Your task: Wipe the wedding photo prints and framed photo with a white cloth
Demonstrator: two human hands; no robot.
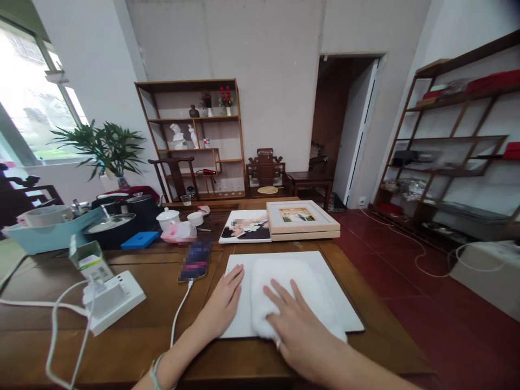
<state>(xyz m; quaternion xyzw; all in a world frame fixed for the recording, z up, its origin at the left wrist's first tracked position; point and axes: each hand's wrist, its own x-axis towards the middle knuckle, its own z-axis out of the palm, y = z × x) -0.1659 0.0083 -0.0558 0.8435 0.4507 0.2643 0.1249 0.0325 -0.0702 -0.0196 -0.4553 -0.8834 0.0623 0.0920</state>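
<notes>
A flat white board lies on the wooden table in front of me. Spread over its middle and right is a fluffy white cloth, which overhangs the board's near edge slightly. My right hand rests palm down on the cloth with its fingers apart. On the board's left edge, my left hand lies flat with its fingers stretched out, beside the cloth. Neither hand grips anything. What the board's underside looks like is hidden.
Behind the board are framed pictures and a photo panel. To the left lie a phone on a white charging cable, a power strip, a small box and a blue case. The table edge is at right.
</notes>
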